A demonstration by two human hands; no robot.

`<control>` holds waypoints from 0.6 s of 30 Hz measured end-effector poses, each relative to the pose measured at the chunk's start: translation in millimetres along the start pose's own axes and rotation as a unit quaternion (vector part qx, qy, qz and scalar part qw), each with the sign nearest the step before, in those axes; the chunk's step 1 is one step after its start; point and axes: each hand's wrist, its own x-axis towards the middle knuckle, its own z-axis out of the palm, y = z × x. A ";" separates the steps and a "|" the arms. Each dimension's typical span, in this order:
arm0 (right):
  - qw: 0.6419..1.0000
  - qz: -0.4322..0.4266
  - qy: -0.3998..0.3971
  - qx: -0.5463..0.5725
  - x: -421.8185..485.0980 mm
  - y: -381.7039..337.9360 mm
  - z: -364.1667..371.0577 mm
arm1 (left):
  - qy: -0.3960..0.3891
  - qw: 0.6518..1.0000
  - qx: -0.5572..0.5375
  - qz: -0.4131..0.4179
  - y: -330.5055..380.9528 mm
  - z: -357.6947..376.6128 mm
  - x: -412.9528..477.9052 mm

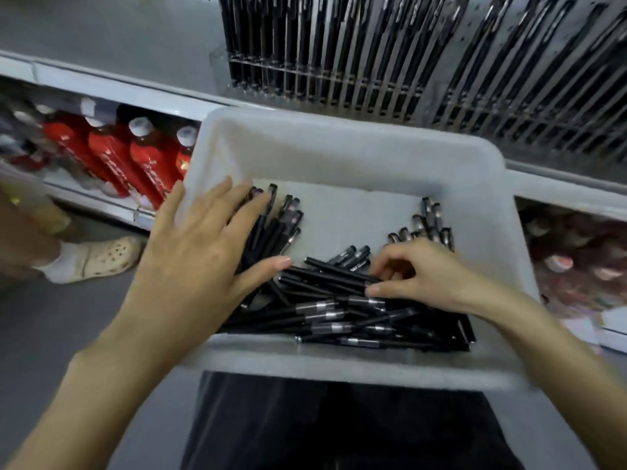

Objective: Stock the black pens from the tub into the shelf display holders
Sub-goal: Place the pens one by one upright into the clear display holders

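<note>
**Tangled heap, crowded slots: where this pick could slip**

The holders [373, 79] on the far shelf already look packed with upright black pens. A fresh handful pushed into a full slot could jam or knock its neighbours out. The grey tub [339, 130] sits just on the near side of that shelf, its near rim over the person's dark clothing. I cannot tell how firmly it is propped, so a hard tug might rock it.

The pens [339, 320] still to be stocked lie inside the tub, crisscrossed in the near half, with smaller bunches at the left and far right. The left hand [200, 252] lies flat on the left bunch, fingers straight and slightly spread, gripping nothing. The right hand [427, 273] pinches pens in the middle heap between its thumb and curled fingers. Lifting from that tangle could drag crossed pens along and drop them.
</note>
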 end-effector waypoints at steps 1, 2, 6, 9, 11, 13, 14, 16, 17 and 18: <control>1.000 0.006 -0.007 -0.008 -0.3 -0.6 3.6 | 0.000 1.000 0.016 -0.004 0.8 0.8 -0.5; 1.000 0.009 -0.011 -0.017 0.0 -1.9 5.8 | -0.004 0.999 0.032 -0.008 1.3 1.6 -0.6; 1.000 0.017 -0.004 0.017 1.0 -3.1 5.4 | -0.020 0.997 0.075 -0.007 5.3 2.7 -1.9; 0.999 0.014 -0.003 0.034 -0.7 -1.4 4.6 | -0.016 0.998 0.064 -0.007 7.4 1.6 -3.1; 1.000 0.008 -0.003 0.025 -3.0 -1.6 5.1 | -0.012 0.999 0.052 -0.006 8.3 1.1 -3.4; 0.999 -0.004 0.016 0.028 -5.5 -2.3 4.5 | 0.001 1.000 0.030 -0.003 9.8 -0.2 -3.0; 0.999 -0.010 0.035 0.041 -5.8 -2.1 3.7 | 0.014 1.000 0.007 -0.002 10.7 -1.1 -1.8; 0.994 -0.026 0.075 0.074 -6.3 -1.5 0.9 | 0.048 0.996 -0.069 -0.005 14.0 -5.1 2.0; 0.991 -0.036 0.093 0.090 -6.5 -1.9 -1.6 | 0.066 0.992 -0.111 -0.002 16.3 -7.1 6.0; 0.988 -0.048 0.106 0.102 -6.6 -2.9 -4.6 | 0.079 0.987 -0.138 0.009 19.6 -9.5 11.6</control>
